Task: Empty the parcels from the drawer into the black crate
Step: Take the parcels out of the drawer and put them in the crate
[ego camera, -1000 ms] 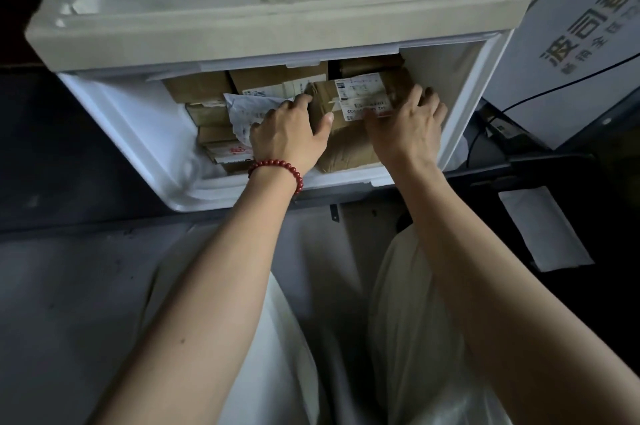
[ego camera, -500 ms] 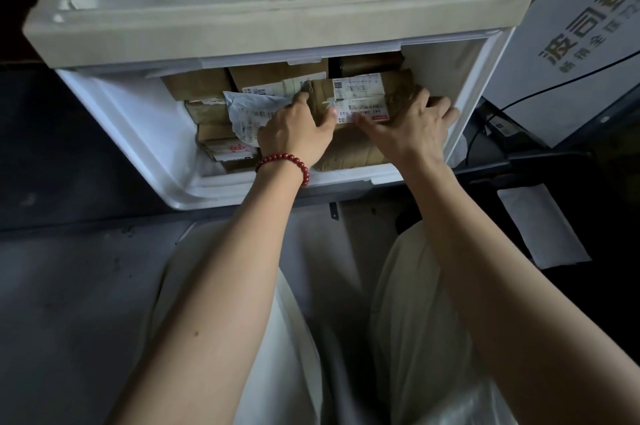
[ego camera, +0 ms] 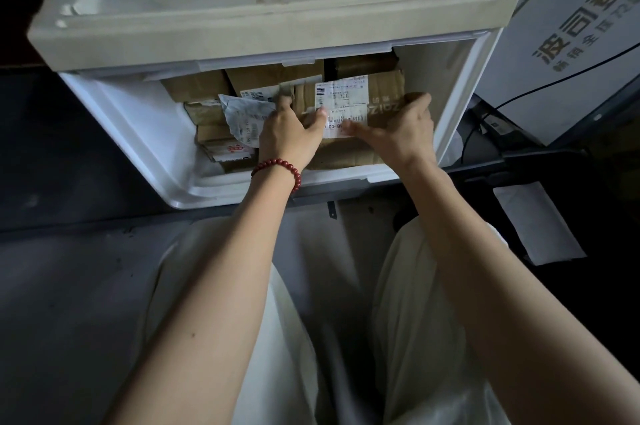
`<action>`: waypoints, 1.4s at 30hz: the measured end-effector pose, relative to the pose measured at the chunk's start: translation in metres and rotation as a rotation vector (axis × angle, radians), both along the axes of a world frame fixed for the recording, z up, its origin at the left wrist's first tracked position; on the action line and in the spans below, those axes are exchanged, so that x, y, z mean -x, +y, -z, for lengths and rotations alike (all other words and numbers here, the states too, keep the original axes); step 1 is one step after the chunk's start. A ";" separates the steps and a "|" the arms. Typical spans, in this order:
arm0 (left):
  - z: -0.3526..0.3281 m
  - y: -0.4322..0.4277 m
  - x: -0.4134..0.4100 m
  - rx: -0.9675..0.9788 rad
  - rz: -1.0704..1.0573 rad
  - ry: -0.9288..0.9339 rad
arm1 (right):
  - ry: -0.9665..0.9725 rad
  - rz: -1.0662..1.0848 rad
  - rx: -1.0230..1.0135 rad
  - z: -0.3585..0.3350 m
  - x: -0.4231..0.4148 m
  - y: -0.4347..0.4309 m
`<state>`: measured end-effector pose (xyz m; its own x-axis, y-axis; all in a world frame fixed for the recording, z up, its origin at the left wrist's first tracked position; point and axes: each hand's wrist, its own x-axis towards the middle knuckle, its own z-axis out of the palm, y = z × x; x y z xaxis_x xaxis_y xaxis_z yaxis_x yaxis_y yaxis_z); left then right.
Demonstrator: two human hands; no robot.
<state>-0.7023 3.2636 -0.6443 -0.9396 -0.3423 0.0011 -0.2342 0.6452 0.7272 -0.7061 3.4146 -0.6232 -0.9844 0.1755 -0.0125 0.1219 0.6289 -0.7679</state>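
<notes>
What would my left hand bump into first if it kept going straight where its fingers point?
Probably the brown parcel packed behind, deeper in the drawer; depth is hard to judge. The left hand grips the labelled parcel by its left edge.
</notes>
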 end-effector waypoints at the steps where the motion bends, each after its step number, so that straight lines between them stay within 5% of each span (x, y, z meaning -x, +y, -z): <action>1: -0.001 0.000 -0.003 -0.008 -0.004 0.007 | 0.012 0.000 0.002 0.000 -0.003 0.000; 11: -0.023 -0.018 -0.063 -0.099 -0.010 0.130 | 0.017 -0.082 0.130 -0.015 -0.042 0.009; 17: -0.033 -0.011 -0.112 -0.167 -0.094 0.353 | 0.192 -0.096 0.214 -0.013 -0.075 0.004; 29: -0.044 -0.032 -0.130 -0.277 -0.162 0.430 | 0.302 -0.217 0.366 -0.031 -0.097 -0.008; 37: -0.056 -0.057 -0.143 -0.332 0.014 0.430 | 0.183 -0.293 0.587 -0.033 -0.091 -0.013; 42: -0.057 -0.063 -0.149 -0.344 -0.016 0.432 | 0.128 -0.291 0.519 -0.026 -0.093 -0.025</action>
<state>-0.5536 3.2003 -0.5874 -0.8733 -0.4050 0.2708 0.1244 0.3520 0.9277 -0.6128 3.3893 -0.5975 -0.9904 -0.0985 0.0971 -0.1122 0.1617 -0.9804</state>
